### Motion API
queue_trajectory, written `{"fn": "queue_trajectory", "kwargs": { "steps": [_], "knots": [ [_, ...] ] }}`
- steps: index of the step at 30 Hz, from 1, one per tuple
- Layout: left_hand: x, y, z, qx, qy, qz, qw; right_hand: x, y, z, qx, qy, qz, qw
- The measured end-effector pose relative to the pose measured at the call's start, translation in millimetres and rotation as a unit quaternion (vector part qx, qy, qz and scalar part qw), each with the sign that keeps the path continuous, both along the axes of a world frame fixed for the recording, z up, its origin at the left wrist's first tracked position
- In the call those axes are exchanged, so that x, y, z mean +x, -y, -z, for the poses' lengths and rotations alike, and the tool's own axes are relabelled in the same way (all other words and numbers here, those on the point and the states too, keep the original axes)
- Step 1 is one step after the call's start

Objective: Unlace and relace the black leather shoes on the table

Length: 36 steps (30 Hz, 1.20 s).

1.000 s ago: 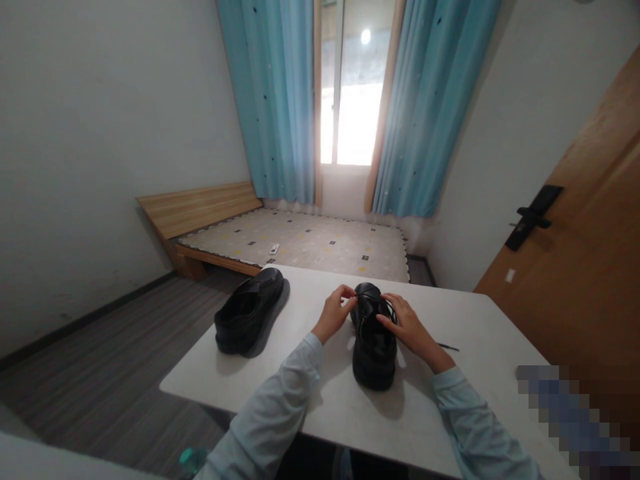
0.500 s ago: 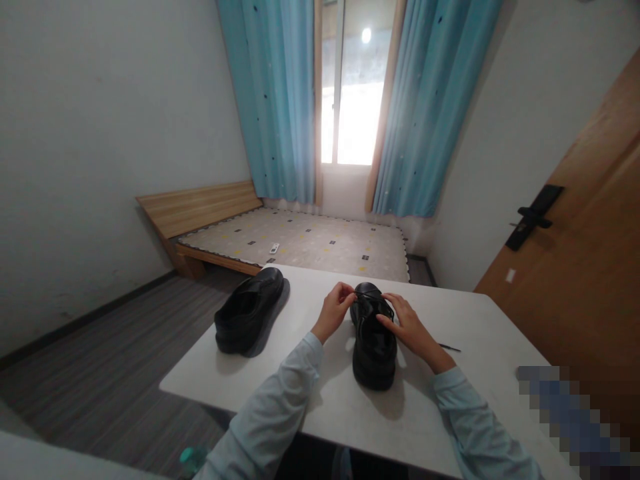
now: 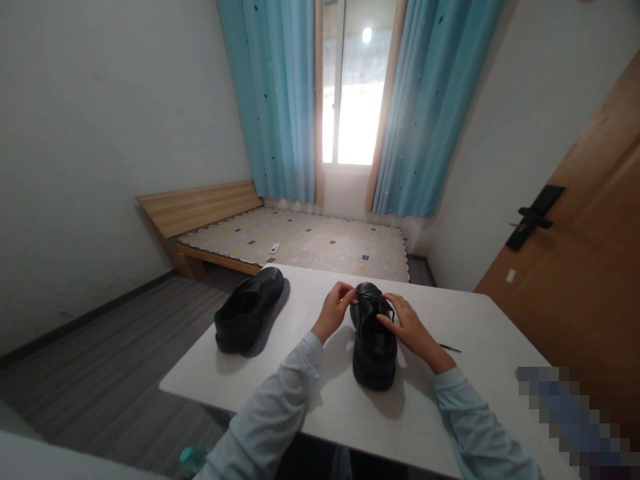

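Note:
A black shoe (image 3: pixel 374 363) stands on the white table with its toe pointing away from me and its heel towards me. My left hand (image 3: pixel 339 307) is at its left side near the toe, thumb and fingers pinched on a thin black shoelace that is hard to see against the leather. My right hand (image 3: pixel 407 325) grips the right side of the shoe, its thumb over the tongue and opening, its fingers along the lacing. A loop of lace shows beside the right fingers. The other black shoe (image 3: pixel 250 310) stands on the left part of the table, untouched.
The white table (image 3: pixel 450 413) carries a thin dark strip (image 3: pixel 450 348) right of my right wrist. A blurred-out blue patch (image 3: pixel 570 413) covers the table's right edge. Behind are a bed (image 3: pixel 300 240) with a white remote (image 3: pixel 275 248), and a wooden door (image 3: pixel 575 267) at right.
The lace stretched from my left fingers across the front of the shoe no longer shows clearly. Both hands and both shoes stay almost where they were.

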<state>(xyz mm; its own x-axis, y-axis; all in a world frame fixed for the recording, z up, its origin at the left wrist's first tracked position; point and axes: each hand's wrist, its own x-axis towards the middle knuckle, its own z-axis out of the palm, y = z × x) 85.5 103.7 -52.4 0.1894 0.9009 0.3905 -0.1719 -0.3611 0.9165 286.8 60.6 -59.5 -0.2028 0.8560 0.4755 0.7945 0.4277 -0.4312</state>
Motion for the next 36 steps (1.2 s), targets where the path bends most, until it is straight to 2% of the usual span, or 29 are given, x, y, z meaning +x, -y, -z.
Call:
{"fn": "queue_trajectory", "kwargs": {
  "steps": [11, 17, 22, 30, 36],
  "knots": [
    [-4, 2, -3.5, 0.014, -0.083, -0.046, 0.995, 1, -1, 1.4, 0.000, 0.003, -0.005, 1.000],
    [-8, 1, -4.9, 0.069, -0.189, -0.098, 0.975, 1, -2, 1.5, 0.002, 0.003, -0.002, 1.000],
    [-11, -2, -2.0, 0.105, -0.249, -0.097, 0.958, 1, -2, 2.4, 0.002, 0.003, 0.001, 1.000],
    [-15, -3, -1.0, 0.132, -0.282, -0.075, 0.947, 1, -1, 0.4, -0.010, 0.002, 0.003, 1.000],
    [-16, -4, -0.4, 0.162, -0.329, -0.087, 0.926, 1, -2, 1.9, -0.010, 0.004, 0.001, 1.000]
  ]
}}
